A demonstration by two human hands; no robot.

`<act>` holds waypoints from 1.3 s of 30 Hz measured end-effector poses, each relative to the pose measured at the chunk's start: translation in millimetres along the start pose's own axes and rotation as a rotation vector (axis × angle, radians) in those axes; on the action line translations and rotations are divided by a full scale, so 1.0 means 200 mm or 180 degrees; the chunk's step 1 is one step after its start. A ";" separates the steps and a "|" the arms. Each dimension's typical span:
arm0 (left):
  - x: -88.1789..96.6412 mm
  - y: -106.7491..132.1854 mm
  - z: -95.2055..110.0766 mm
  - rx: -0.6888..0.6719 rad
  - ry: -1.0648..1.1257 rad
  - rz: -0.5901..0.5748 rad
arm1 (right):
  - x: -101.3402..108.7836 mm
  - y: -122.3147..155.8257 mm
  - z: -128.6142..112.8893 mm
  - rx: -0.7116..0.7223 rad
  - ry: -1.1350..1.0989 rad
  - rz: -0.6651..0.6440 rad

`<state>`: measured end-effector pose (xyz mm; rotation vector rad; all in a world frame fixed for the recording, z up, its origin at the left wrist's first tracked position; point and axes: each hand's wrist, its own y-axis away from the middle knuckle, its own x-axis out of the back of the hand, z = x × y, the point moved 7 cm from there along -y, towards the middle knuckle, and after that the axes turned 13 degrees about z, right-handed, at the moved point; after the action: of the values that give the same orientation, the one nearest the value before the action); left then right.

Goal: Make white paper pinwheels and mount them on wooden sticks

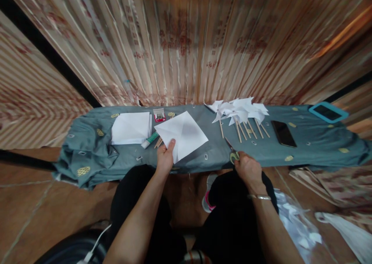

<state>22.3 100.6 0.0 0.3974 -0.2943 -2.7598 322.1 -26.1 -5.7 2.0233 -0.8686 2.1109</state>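
Observation:
My left hand (pixel 165 156) pinches the near left edge of a white square sheet of paper (pixel 186 134), thumb on top. The sheet is turned cornerwise and shows faint crease lines. In my right hand (pixel 248 169) is a pair of scissors (pixel 232 151) with green handles, blades pointing up and left, just off the cloth's front edge. Left of the sheet lie a stack of white paper (pixel 131 128), a green and white tube (pixel 150 139) and a few wooden sticks (pixel 158 142), partly hidden. Several white paper pinwheels (pixel 240 111) on sticks lie heaped at the back right.
A green patterned cloth (pixel 192 155) covers the narrow table. A small red box (pixel 159 115) with metal bits stands at the back. To the right are a dark phone (pixel 284 133) and a blue-framed tablet (pixel 328 112). A clear plastic bag (pixel 299 225) with white pieces lies on the floor.

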 end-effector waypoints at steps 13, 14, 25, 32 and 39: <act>-0.04 -0.02 0.13 -0.0001 0.0442 -0.0146 | 0.03 0.20 -0.30 -0.1619 -0.4544 -0.1559; -0.07 -0.03 0.18 -0.0107 0.0456 -0.0200 | 0.04 0.19 -0.37 -0.1623 -0.4852 -0.1719; -0.22 -0.23 0.19 -0.0661 0.0033 -0.0109 | -0.04 -0.04 -0.76 -0.0703 -0.5284 -0.2372; -0.27 -0.21 0.11 -0.0606 -0.0118 -0.0434 | -0.09 0.02 -0.79 -0.0599 -0.5339 -0.2444; -0.28 -0.22 0.06 -0.0718 -0.0392 -0.0398 | -0.11 -0.02 -0.80 -0.0637 -0.5332 -0.2422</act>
<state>55.5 162.7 13.9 0.1945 0.0147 -2.9039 184.4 56.4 -18.8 2.9102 -0.1362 -0.3030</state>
